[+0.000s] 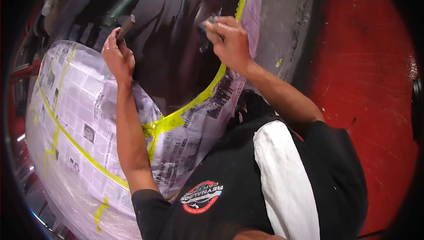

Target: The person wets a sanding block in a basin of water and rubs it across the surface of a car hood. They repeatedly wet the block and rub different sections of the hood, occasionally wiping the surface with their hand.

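Note:
A dark, glossy, wet-looking car panel (163,54) lies in front of me, bordered by yellow tape (212,89) and newspaper. Over its left part, my left hand (118,57) is closed around a small grey-brown block (126,27), which sticks up past the fingers. My right hand (229,41) is at the panel's right side, near the tape edge, with its fingers pinched on a small, blurred, dark bluish piece (206,24). Whitish smears show on the surface beside that piece.
Newspaper (95,107) and clear plastic sheeting (84,200) cover the car at the left. A white cloth (287,178) hangs over my black shirt. Beyond a grey strip (282,28), the floor (362,85) at the right is red.

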A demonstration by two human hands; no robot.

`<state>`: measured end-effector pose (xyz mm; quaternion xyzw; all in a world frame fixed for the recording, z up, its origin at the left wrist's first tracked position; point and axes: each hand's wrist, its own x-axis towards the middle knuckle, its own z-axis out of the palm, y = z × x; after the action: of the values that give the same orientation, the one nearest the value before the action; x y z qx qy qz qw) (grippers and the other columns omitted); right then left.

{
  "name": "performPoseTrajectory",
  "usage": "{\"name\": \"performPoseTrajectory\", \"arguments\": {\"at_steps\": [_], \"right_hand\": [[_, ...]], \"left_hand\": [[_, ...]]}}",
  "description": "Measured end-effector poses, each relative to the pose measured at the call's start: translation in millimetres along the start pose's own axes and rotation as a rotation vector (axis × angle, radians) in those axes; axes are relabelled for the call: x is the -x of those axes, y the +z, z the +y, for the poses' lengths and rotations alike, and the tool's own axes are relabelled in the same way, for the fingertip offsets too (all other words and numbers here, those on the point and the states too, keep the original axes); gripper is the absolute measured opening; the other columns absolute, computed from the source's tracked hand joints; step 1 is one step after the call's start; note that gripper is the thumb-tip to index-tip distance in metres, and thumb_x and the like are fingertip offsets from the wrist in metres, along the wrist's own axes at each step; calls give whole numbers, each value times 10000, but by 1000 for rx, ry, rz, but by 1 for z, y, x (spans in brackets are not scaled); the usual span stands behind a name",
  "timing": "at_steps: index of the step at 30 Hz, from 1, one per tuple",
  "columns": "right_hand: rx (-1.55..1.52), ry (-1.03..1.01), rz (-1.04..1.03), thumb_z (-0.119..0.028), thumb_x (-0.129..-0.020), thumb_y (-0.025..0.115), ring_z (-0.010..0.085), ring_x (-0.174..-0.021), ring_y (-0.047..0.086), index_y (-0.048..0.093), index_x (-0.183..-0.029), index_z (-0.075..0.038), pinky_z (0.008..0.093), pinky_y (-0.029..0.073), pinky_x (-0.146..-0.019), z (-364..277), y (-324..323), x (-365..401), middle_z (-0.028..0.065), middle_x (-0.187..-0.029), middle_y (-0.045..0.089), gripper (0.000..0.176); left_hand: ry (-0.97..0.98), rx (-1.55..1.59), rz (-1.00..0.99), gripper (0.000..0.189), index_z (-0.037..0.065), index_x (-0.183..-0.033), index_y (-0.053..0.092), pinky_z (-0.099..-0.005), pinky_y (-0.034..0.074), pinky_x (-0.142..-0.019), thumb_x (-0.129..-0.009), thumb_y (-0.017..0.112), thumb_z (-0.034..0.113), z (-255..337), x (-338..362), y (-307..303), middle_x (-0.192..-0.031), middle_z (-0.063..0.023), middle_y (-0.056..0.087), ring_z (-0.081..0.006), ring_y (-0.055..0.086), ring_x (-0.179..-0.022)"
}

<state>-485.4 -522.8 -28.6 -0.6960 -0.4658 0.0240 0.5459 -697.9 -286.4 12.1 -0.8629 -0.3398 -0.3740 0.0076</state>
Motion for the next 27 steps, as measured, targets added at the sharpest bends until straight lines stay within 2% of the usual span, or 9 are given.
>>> {"name": "performPoseTrajectory", "arguments": {"at_steps": [2, 7, 9, 11, 13, 15, 16, 22, 27], "right_hand": [[24, -4, -8, -13, -819, 743, 316, -1077, 679, 786, -1062, -84, 388, 549, -902, -15, -4, 23, 162, -1082, 728, 257], [23, 24, 62, -42, -813, 765, 323, -1049, 682, 782, -1057, -76, 391, 551, -893, 2, 6, -2, 157, -1049, 729, 246], [14, 31, -17, -57, -874, 690, 364, -1016, 658, 782, -1066, -123, 431, 533, -878, -4, 4, -2, 164, -1051, 707, 223], [-127, 39, 33, -88, -859, 723, 367, -970, 663, 778, -936, -100, 439, 535, -866, -32, 6, 40, 169, -1010, 713, 95], [-59, -52, 47, -126, -841, 753, 337, -979, 672, 791, -958, -97, 420, 541, -871, -16, 8, 28, 164, -1001, 721, 127], [47, 185, -71, -162, -825, 774, 304, -972, 686, 804, -1033, -109, 396, 548, -865, 16, 2, -27, 154, -999, 732, 216], [77, 121, 164, -175, -811, 780, 295, -932, 692, 804, -1034, -116, 393, 550, -837, 38, 11, -44, 133, -941, 742, 232], [-99, 124, 75, -201, -775, 807, 296, -905, 698, 815, -1011, -139, 394, 553, -846, -8, 11, 9, 106, -927, 763, 244], [33, 404, 61, -219, -771, 820, 293, -985, 712, 807, -1033, -92, 388, 546, -921, 18, 13, -41, 164, -1016, 752, 292]], "left_hand": [[-28, 29, -31, 234, 56, -1210, 670, -445, 498, -928, -990, 590, 56, 1, 0, 2, -1125, -161, 717, -381, 665, -1024], [14, 5, -18, 249, 55, -1229, 667, -434, 512, -897, -994, 584, 44, 2, 4, 2, -1103, -175, 717, -371, 679, -1010], [51, 1, 15, 257, 54, -1246, 664, -420, 524, -870, -1003, 580, 39, -2, -2, 1, -1088, -184, 717, -357, 690, -992], [39, -10, -3, 256, 60, -1241, 666, -421, 525, -866, -996, 596, 42, -3, 0, 4, -1080, -185, 717, -355, 696, -982], [24, -10, -19, 251, 63, -1238, 667, -421, 525, -862, -996, 601, 48, -3, 2, 3, -1074, -186, 717, -356, 697, -975], [13, -15, -15, 247, 66, -1235, 668, -420, 526, -858, -996, 607, 53, -2, 1, 3, -1068, -186, 717, -358, 699, -967], [29, -19, 6, 240, 67, -1231, 669, -420, 526, -852, -999, 607, 62, -1, -1, 3, -1064, -186, 717, -361, 699, -961], [21, -25, 39, 257, 83, -1236, 666, -446, 516, -873, -984, 615, 69, -7, 4, 6, -1060, -186, 714, -391, 682, -985], [-49, -31, 3, 258, 113, -1205, 678, -431, 461, -972, -958, 612, 77, -6, 2, 8, -1123, -132, 718, -331, 648, -1094]]}}
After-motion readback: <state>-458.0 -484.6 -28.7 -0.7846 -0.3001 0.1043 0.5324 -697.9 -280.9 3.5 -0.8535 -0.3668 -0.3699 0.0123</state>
